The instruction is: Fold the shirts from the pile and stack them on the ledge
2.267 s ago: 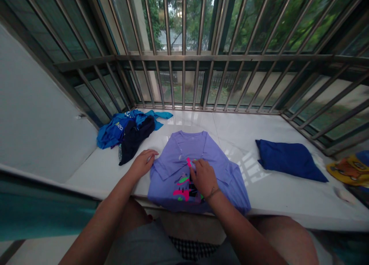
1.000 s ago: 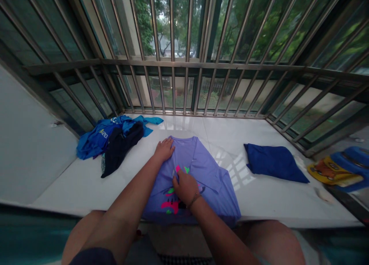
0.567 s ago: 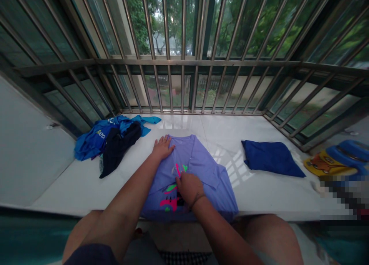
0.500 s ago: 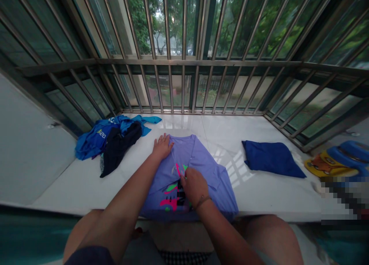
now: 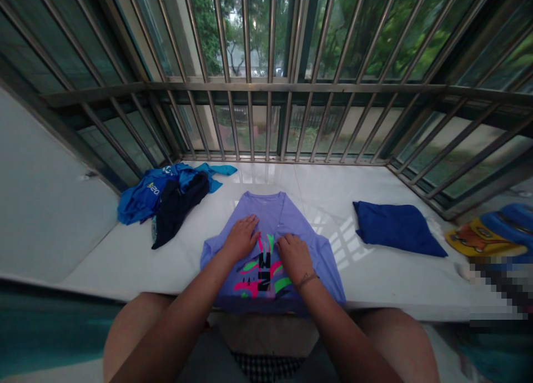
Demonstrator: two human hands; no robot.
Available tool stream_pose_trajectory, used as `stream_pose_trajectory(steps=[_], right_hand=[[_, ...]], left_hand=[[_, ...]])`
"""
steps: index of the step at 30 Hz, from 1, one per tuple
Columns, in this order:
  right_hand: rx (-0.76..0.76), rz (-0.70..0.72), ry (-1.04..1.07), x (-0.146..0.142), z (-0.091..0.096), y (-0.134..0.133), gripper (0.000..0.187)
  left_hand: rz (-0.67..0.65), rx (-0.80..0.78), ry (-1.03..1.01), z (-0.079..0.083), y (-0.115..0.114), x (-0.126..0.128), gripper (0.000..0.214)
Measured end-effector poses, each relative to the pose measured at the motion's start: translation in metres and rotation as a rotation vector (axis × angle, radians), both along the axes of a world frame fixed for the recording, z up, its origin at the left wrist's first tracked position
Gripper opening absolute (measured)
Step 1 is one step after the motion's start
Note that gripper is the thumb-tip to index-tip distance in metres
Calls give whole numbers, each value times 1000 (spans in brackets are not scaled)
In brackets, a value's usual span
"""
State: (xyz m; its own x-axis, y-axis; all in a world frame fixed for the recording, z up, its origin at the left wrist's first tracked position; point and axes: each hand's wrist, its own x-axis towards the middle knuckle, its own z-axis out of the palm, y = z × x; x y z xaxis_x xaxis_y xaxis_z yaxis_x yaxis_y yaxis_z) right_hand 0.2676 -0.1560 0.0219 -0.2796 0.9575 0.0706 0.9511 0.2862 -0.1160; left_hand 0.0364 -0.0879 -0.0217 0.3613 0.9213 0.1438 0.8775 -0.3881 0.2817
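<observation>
Head view: hands [image 5: 242, 237] partly hide purple shirt [image 5: 266, 248].

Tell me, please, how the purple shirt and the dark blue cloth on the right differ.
The purple shirt carries a bright pink, green and black print, while the dark blue cloth shows a plain surface. The purple shirt is laid out wide, its neckline showing; the dark blue cloth is a smaller, compact shape. The left hand and right hand rest on the purple shirt; neither touches the dark blue cloth. Both lie on the white ledge.
</observation>
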Motion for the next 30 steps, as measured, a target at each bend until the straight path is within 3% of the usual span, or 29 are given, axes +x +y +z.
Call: stream_pose_trajectory(steps=[9, 14, 20, 23, 26, 30], right_hand=[[0, 241, 11, 14, 0, -9, 16], [18, 238, 70, 19, 4, -18, 18], [102, 118, 101, 49, 0, -17, 36], [39, -18, 26, 73, -8, -13, 47], [-87, -141, -66, 96, -14, -15, 57], [-181, -261, -113, 118, -19, -26, 64]], left_hand=[[3, -33, 33, 4, 3, 1, 57], [10, -46, 56, 9, 6, 15, 53], [-191, 19, 28, 22, 33, 74, 53], [-209, -39, 60, 26, 56, 103, 54], [-186, -88, 71, 23, 72, 118, 61], [-157, -111, 68, 16, 77, 121, 68]])
